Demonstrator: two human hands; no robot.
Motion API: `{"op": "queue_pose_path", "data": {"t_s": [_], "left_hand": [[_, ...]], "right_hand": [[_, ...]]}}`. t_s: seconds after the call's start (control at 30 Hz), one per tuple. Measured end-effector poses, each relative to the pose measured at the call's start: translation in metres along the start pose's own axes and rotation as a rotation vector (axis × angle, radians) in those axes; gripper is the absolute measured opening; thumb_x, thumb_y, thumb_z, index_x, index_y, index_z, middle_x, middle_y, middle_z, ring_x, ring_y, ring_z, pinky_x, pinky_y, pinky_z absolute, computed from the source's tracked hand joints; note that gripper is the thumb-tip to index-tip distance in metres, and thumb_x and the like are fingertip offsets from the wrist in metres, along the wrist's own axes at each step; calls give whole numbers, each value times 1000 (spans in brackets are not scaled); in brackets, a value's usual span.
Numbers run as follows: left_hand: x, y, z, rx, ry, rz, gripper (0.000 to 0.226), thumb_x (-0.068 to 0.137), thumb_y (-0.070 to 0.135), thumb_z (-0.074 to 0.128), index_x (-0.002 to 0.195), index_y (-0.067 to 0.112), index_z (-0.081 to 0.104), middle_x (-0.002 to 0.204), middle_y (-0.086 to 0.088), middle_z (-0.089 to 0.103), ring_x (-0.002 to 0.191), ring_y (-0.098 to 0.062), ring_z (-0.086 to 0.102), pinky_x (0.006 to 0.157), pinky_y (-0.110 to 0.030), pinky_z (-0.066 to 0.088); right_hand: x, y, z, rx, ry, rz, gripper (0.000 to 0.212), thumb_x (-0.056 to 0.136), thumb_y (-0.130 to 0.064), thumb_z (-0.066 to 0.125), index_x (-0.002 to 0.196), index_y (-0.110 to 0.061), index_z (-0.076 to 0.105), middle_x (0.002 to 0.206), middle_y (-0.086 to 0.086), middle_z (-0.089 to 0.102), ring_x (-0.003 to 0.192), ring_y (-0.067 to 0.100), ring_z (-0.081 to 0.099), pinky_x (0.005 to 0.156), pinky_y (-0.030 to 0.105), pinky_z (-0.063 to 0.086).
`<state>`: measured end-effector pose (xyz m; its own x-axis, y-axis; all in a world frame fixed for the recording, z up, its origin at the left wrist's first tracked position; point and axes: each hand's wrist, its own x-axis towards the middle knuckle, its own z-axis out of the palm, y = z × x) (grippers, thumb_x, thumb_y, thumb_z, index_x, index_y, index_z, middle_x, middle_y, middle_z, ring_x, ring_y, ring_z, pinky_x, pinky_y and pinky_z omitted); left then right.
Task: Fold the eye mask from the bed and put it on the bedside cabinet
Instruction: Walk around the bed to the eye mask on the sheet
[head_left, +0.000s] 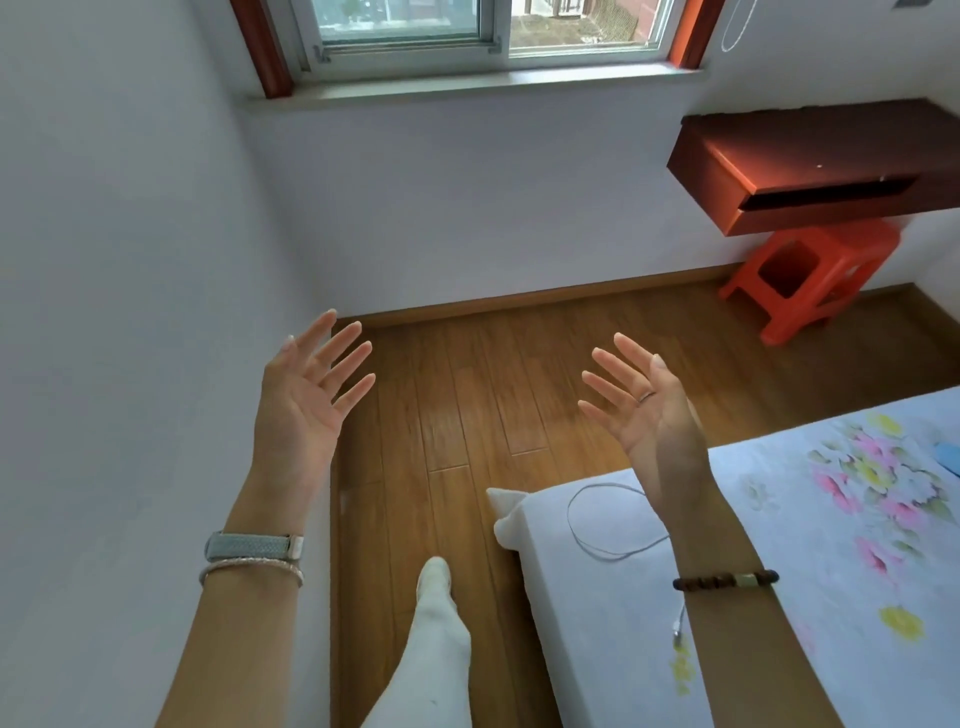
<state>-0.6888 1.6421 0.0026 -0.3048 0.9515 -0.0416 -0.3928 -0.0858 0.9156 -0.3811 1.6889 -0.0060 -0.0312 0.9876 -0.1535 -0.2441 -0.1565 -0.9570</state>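
My left hand is raised over the floor beside the left wall, palm up, fingers spread, holding nothing. My right hand is raised above the bed's near corner, palm up, fingers apart, also holding nothing. The bed with a white floral sheet fills the lower right. A small blue object shows at the right edge of the bed, cut off by the frame; I cannot tell if it is the eye mask. A dark red wall-mounted cabinet hangs at the upper right.
A white cable loops on the bed near my right wrist. An orange plastic stool stands under the cabinet. Wooden floor lies between the wall and the bed. My leg in white is below. A window is ahead.
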Motion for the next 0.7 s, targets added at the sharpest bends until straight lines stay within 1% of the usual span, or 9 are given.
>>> {"op": "queue_pose_path", "data": {"t_s": [0.1,0.23,0.37,0.53,0.7], "left_hand": [[61,11,-1,12,-21,-26,52,102,42,29,143,17,48,144,-8,57,130,-24,57,109,-48,41],[133,21,3,61,-120,-43,51,103,39,25,144,15,45,144,-10,56,130,-23,57,108,-47,43],[191,21,14,78,-168,-70,53,103,38,25,145,13,44,145,-11,55,131,-24,55,109,-47,41],[263,7,38,79,-257,-113,52,101,42,26,143,17,47,146,-10,54,133,-24,54,110,-48,40],[340,-14,83,87,-329,-165,49,103,42,24,139,20,50,146,-9,54,133,-25,53,113,-51,36]], "right_hand": [[47,-5,19,25,48,0,42,104,-40,31,136,-25,55,135,0,64,121,23,64,103,51,49],[99,-10,37,63,120,-21,43,103,-42,31,136,-27,55,135,-1,64,122,23,63,105,52,47],[141,-12,48,74,173,-24,42,103,-42,31,136,-27,54,138,0,62,123,23,62,106,52,46],[190,-21,44,72,234,-42,43,103,-42,31,137,-26,53,140,1,60,124,22,61,106,51,46],[247,-30,22,92,315,-71,45,100,-45,34,136,-27,53,141,2,59,125,22,60,104,48,48]]}}
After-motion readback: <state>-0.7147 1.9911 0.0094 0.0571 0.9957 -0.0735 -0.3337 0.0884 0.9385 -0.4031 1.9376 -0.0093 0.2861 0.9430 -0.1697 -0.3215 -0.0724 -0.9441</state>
